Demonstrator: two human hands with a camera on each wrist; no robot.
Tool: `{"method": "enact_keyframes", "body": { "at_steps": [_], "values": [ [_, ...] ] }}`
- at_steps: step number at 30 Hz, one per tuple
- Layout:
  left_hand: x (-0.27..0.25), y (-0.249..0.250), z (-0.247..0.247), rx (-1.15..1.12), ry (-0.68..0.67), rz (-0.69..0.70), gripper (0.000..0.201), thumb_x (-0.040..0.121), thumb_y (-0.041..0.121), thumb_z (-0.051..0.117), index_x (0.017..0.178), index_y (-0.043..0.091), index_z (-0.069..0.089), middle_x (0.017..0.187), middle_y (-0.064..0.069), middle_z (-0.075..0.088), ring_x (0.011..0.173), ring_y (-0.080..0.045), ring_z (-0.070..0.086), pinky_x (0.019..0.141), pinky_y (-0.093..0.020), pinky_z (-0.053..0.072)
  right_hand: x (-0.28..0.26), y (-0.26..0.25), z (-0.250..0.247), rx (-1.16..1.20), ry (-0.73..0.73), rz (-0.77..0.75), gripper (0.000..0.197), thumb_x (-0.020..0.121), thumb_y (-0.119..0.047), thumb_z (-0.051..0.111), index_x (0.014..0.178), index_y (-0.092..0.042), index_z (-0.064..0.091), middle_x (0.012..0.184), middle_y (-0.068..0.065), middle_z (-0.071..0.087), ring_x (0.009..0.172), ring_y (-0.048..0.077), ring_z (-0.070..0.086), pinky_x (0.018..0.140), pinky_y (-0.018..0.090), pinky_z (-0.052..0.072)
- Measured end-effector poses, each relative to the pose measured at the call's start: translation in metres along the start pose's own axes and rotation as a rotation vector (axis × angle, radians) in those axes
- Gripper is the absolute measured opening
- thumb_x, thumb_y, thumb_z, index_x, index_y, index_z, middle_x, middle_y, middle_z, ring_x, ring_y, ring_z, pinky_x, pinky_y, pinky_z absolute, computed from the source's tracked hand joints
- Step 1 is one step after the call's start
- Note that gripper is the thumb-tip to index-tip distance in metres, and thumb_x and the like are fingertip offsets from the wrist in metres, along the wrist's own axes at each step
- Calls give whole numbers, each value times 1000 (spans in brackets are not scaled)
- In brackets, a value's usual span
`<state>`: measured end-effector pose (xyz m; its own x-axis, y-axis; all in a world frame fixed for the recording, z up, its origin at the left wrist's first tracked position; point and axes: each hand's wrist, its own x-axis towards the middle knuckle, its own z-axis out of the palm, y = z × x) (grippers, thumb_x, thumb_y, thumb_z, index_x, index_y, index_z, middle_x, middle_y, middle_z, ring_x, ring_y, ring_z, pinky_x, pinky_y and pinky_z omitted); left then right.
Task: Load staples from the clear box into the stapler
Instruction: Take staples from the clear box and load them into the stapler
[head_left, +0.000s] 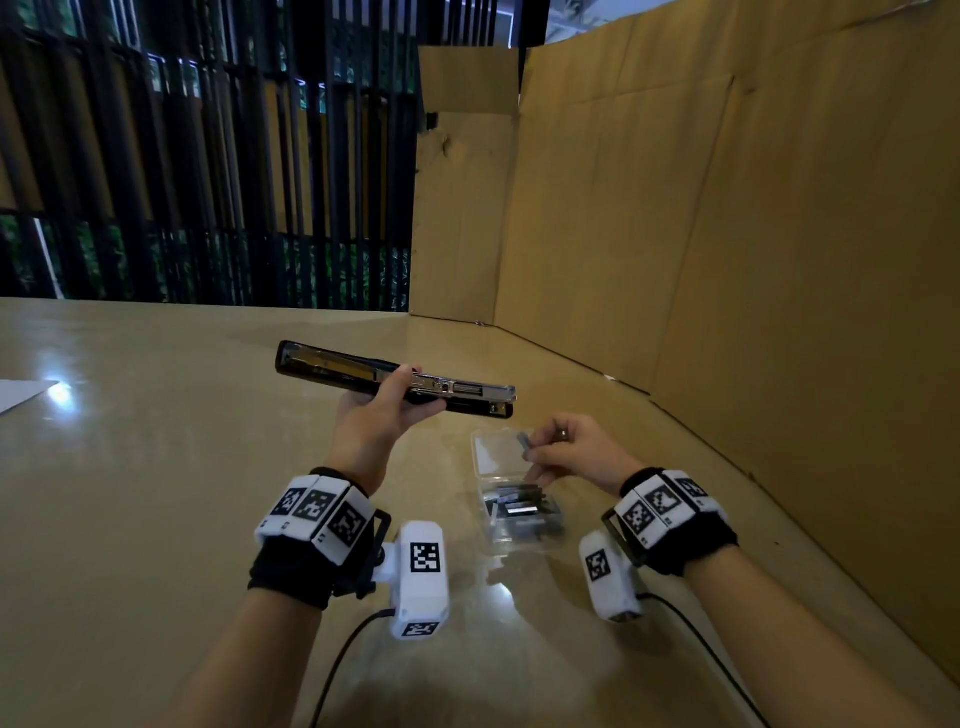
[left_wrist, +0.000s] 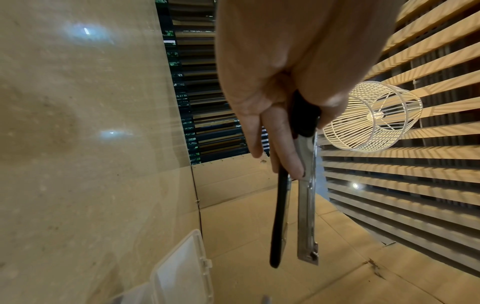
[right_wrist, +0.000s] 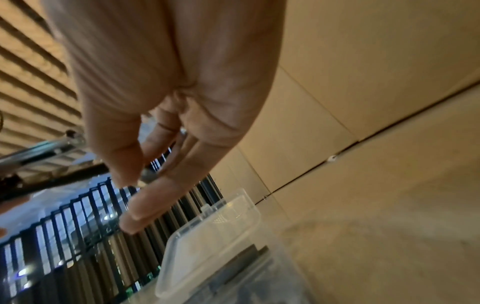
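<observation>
My left hand (head_left: 384, 405) grips a black stapler (head_left: 332, 366) near its hinge and holds it above the table, swung open, with the silver staple channel (head_left: 462, 389) pointing right. In the left wrist view the black base (left_wrist: 279, 222) and the channel (left_wrist: 307, 216) stand apart. The clear box (head_left: 519, 512) lies open on the table below my right hand (head_left: 563, 452), its lid (head_left: 493, 454) folded back and several grey staple strips inside. My right thumb and fingers pinch one staple strip (head_left: 524, 444) just above the box, right of and below the stapler's front end.
Cardboard walls (head_left: 727, 234) close off the back right and the right side of the tan table (head_left: 156, 493). A white sheet (head_left: 21, 392) lies at the far left edge. Dark railings (head_left: 208, 182) stand beyond the table. Cables (head_left: 343, 660) run from both wrist cameras.
</observation>
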<state>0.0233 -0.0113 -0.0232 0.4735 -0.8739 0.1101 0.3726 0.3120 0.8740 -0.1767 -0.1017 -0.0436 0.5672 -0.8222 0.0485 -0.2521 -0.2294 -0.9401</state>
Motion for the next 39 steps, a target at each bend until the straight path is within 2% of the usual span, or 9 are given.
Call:
{"method": "enact_keyframes", "body": {
  "at_steps": [5,11,17,21,25,29,32,35,39],
  "values": [
    [3,-3,-2,-13,4,-5,18,91,13,52,84,-1,61,87,-18,68,69,-18,72,79,-26,56,3,-3,-1,291,54,2,30,84,13,47,109,-4,50,78,12,53,50,13,66,50,18,56],
    [4,-4,-2,-27,-2,-22,17,90,13,53,82,-1,61,85,-18,68,63,-13,72,74,-22,56,5,-5,-5,547,149,145,23,94,-3,30,91,-4,53,65,5,42,40,12,52,37,18,43],
    [6,-7,-5,-13,-5,-37,17,89,12,56,93,-4,60,77,-11,72,65,-11,73,74,-20,58,8,-6,-4,548,183,214,33,97,-25,28,89,-8,55,60,-1,34,46,11,41,39,19,36],
    [4,-8,-2,62,-18,-1,7,88,6,56,88,1,60,62,-3,74,60,-3,71,60,-10,55,4,-15,1,450,233,45,20,95,-11,38,91,-5,57,70,4,49,59,14,52,48,17,46],
    [3,-9,-1,97,-42,25,8,89,6,55,95,2,60,79,-6,69,62,-1,71,59,-10,53,1,-31,13,196,347,-155,24,91,-5,45,112,2,55,79,3,61,71,12,60,58,15,52],
    [1,-8,1,137,-77,48,12,88,-2,54,99,-2,58,63,0,72,61,3,69,55,-5,49,-5,-46,30,-203,418,-361,32,92,-12,46,123,-10,54,99,0,63,83,4,58,75,11,49],
    [0,-8,2,73,-81,43,7,88,-3,52,90,-1,60,79,-10,69,62,-2,71,56,-8,52,-8,-47,39,-538,407,-566,30,90,-11,50,118,-9,60,105,7,65,102,15,51,93,25,38],
    [-2,-6,4,-38,-66,8,12,90,2,52,83,-2,60,86,-19,66,71,-15,71,56,-14,55,-3,-41,41,-661,379,-617,29,87,-11,54,114,-10,63,106,11,70,120,25,48,101,43,36],
    [-6,-3,7,-61,-94,-10,15,91,6,50,85,-5,59,90,-22,65,82,-24,66,64,-21,60,-3,-39,41,-645,343,-629,30,87,-11,53,115,-12,63,112,9,69,123,24,48,103,43,36]
  ]
}}
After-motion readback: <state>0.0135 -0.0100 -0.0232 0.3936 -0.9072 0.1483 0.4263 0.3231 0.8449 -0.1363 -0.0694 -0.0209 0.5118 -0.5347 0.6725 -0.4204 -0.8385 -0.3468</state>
